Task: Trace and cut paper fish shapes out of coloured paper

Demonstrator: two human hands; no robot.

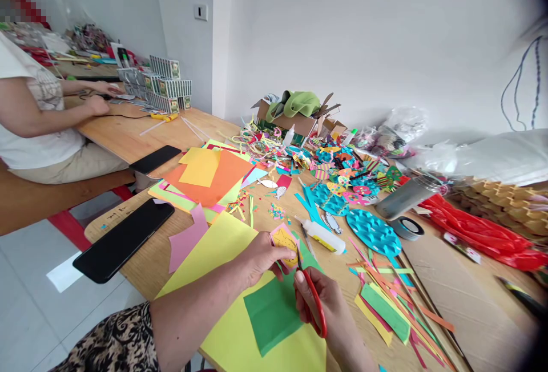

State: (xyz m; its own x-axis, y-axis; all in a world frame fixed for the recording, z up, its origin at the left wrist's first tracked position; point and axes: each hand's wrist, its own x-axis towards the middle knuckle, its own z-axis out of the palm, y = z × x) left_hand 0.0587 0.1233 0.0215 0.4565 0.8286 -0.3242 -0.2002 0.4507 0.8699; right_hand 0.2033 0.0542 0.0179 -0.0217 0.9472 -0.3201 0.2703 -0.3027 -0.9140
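Observation:
Near the middle of the view, my left hand (pixel 265 258) pinches a small pink paper with a yellow drawn piece (pixel 284 241) on it, thumb on top. Just to the right, my right hand (pixel 319 298) is closed round red-handled scissors (pixel 315 303). The scissor blades point up and touch the edge of the yellow piece. Below both hands lie a green paper (pixel 272 312) and a large yellow sheet (pixel 226 241).
A glue bottle (pixel 323 237) lies beyond my hands, near a blue oval piece (pixel 373 231). Paper strips (pixel 385 309) are piled at right. Two black phones (pixel 124 239) and stacked coloured sheets (pixel 209 178) lie left. Another person (pixel 38 109) sits at far left.

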